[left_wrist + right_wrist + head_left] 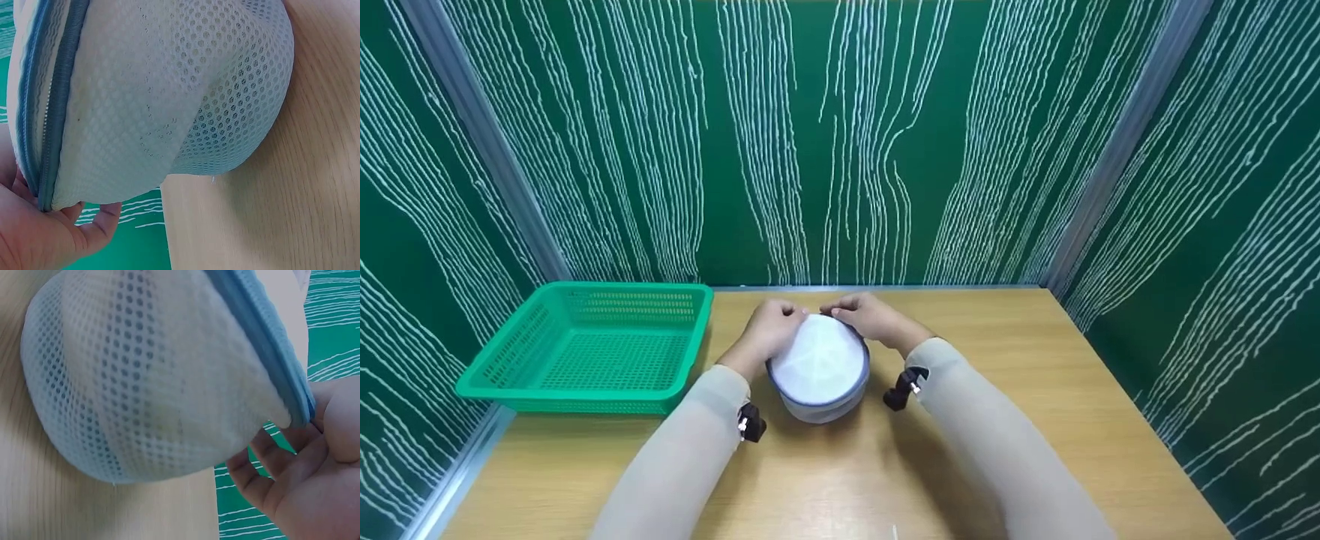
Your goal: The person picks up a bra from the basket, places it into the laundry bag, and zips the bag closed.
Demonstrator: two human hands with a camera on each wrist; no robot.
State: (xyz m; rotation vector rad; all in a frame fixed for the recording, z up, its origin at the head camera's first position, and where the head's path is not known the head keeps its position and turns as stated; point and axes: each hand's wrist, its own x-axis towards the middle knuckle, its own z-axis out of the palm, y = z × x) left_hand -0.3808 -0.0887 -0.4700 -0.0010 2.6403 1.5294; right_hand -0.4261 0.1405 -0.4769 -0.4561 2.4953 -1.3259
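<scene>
A round white mesh laundry bag [819, 364] with a blue zipper band stands on the table, its pale lid facing up. At its far left edge my left hand [769, 334] pinches the rim. My right hand [874, 319] grips the rim at the far right, close to the left. In the left wrist view, the blue zipper [58, 101] runs along the bag beside the left thumb. The right wrist view has the honeycomb mesh side bulging over the table, with the right fingers [264, 458] behind the blue edge. Inside, contents are hidden by the mesh.
A green plastic basket [679, 394] with slotted walls sits at the table's left, near my left forearm. Green panels with white wavy lines [870, 150] enclose the wooden table [997, 360] at the back and sides. Each wrist carries a small black camera mount.
</scene>
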